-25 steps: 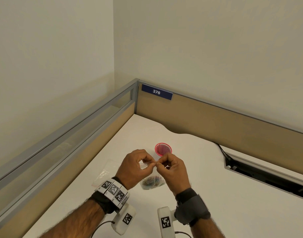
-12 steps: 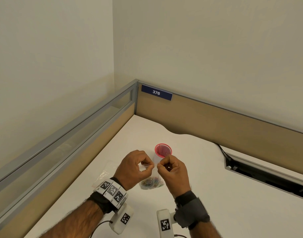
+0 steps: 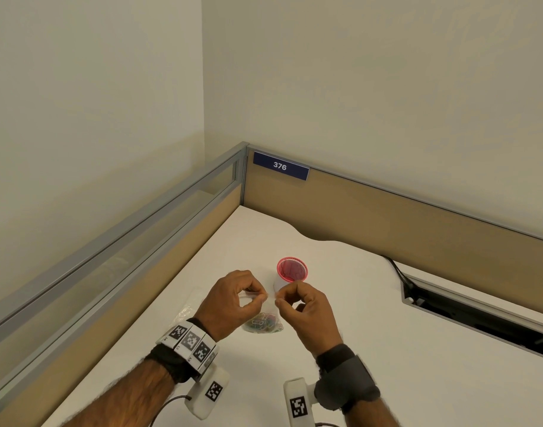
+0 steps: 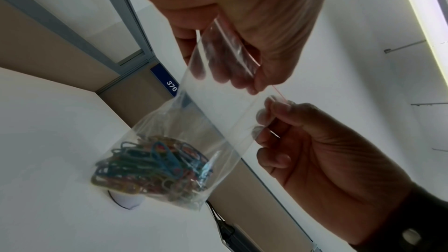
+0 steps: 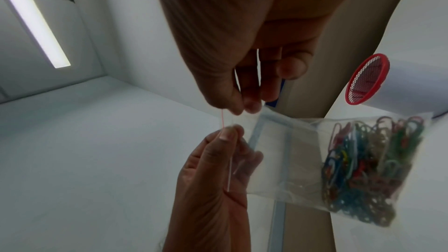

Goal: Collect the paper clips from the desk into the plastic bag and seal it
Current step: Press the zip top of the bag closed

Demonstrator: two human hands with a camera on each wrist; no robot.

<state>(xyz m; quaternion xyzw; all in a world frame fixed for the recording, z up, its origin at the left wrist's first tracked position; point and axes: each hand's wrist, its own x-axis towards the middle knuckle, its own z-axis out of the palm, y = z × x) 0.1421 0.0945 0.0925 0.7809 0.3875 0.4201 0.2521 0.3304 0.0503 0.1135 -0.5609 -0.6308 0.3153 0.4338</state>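
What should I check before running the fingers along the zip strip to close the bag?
1. Paper clips inside the plastic bag: ok, bunched at the bottom.
2. Left hand pinches the bag's top edge: ok.
3. Right hand pinches the top edge beside it: ok.
4. Zip strip free of clips: ok, none near it.
5. Strip already pressed shut: cannot tell.
6. No clips left on the desk: ok where visible; inside the red mesh cup, cannot tell.

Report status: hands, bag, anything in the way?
Both hands, left and right, pinch the bag top. Clips inside, bag off the desk. Red cup behind, clear.
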